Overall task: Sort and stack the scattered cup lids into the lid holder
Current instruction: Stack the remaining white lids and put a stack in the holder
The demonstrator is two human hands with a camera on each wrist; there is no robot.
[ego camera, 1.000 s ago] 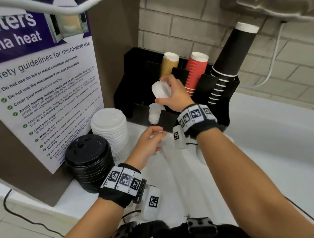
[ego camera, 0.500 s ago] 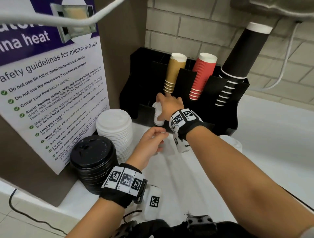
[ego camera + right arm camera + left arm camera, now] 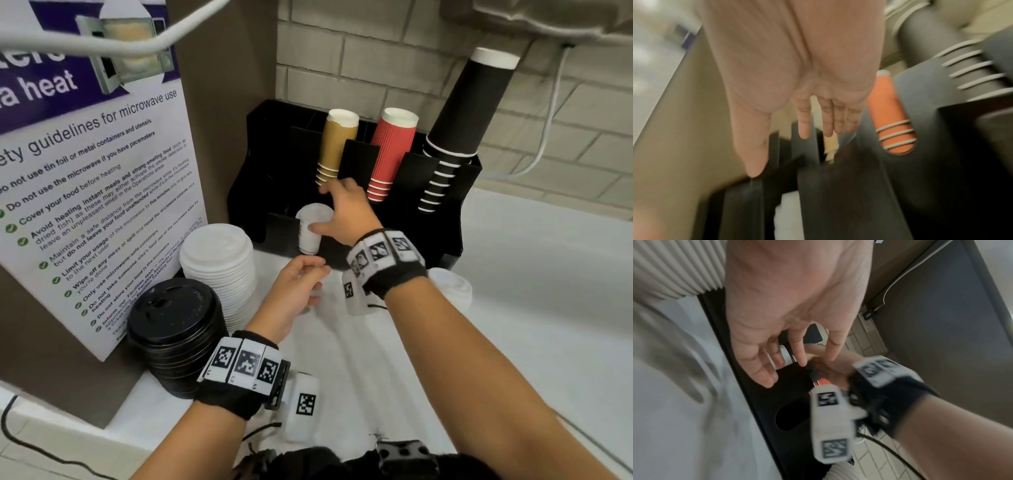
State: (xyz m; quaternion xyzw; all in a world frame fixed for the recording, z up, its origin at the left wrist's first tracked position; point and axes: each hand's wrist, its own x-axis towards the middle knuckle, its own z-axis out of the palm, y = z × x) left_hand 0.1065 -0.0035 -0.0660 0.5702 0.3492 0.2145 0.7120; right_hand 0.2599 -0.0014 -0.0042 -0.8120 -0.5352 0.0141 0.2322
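Note:
A black lid holder stands against the brick wall. In its front slot is a short stack of small white lids. My right hand hovers just above that stack, fingers spread and straight, thumb touching the stack's side. The right wrist view shows the same hand holding nothing over the holder. My left hand floats over the counter in front of the holder, fingers loosely curled and empty, as the left wrist view confirms.
On the counter at left stand a tall stack of large white lids and a stack of black lids. Another white lid lies right of my right wrist. Tan, red and black cups fill the holder's back.
My right hand brought the small white lids down into the holder's front slot, let go of them and spread its fingers. The left hand stayed almost where it was.

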